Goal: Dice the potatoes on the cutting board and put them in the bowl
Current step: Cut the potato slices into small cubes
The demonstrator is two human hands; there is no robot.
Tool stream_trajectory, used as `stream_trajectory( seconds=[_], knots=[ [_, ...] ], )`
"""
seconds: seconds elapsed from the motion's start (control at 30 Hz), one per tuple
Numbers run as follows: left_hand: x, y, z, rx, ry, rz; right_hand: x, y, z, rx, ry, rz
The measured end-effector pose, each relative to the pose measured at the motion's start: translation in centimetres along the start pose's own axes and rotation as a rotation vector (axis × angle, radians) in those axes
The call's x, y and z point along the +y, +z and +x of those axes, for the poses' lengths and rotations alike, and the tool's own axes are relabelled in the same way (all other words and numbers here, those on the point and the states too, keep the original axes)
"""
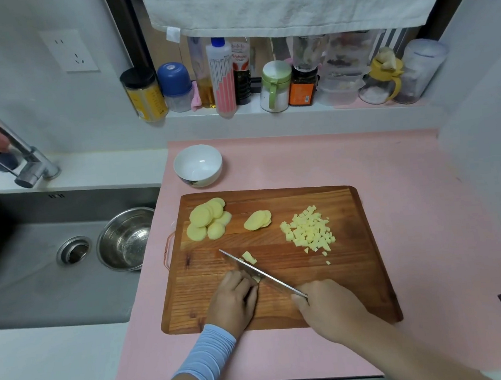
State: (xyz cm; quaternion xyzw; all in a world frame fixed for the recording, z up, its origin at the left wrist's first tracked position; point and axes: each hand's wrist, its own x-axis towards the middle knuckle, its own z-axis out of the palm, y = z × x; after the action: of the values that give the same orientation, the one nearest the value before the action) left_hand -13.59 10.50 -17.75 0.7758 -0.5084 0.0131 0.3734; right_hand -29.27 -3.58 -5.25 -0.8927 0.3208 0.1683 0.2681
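Three potato lots on the board (358,274): sliced rounds (206,223) at its far left corner, a small stack (257,220) mid-far, and a heap of dice (308,230) far right, likely kept there to leave cutting room. Near edge: left hand (233,298), fingers curled under, pins a little potato against the knife (260,273); the knuckles probably guide the blade and spare the fingertips. Right hand (328,308) wraps the handle, blade angled across the board. A few cubes (248,256) lie beside the blade. Bowl (209,160) sits just beyond the board's far left corner, empty.
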Motion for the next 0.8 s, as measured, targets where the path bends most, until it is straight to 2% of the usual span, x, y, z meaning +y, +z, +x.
stream_trajectory(
  seconds=[0.2, 0.5, 0.8],
  knots=[
    [-0.3, 0.1, -0.1, -0.002, -0.002, -0.002, -2.2, 0.5, 2.9, -0.024, 0.033, 0.034],
    [-0.8, 0.1, -1.1, 0.036, 0.005, 0.006, -1.9, 0.6, 3.1, -0.016, 0.048, 0.078],
    [-0.4, 0.0, -0.8, 0.025, 0.014, -0.005, -2.3, -0.4, 1.7, 0.012, -0.038, -0.013]
  ],
)
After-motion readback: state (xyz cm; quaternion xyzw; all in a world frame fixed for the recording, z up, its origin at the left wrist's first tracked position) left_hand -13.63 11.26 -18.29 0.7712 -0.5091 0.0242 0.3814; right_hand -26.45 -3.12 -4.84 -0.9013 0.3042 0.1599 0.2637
